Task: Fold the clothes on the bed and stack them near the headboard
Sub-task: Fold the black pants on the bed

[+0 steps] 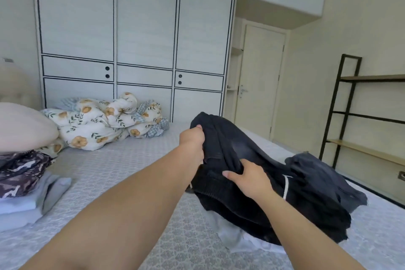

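A dark washed-black pair of jeans [258,204] with a white drawstring lies bunched on the bed [122,171], right of centre. My left hand [192,138] grips its waistband and lifts that end off the bed. My right hand [247,178] pinches the dark fabric lower down, nearer to me. A white garment [236,241] peeks out from under the jeans. At the left edge stands a stack of folded clothes [24,193], a dark patterned piece on top of pale blue and grey ones.
A floral duvet [105,123] is crumpled at the far side of the bed by the white wardrobe [131,39]. A pink pillow [24,127] sits at the left. A black ladder shelf [350,116] stands against the right wall beside a closed door [260,81].
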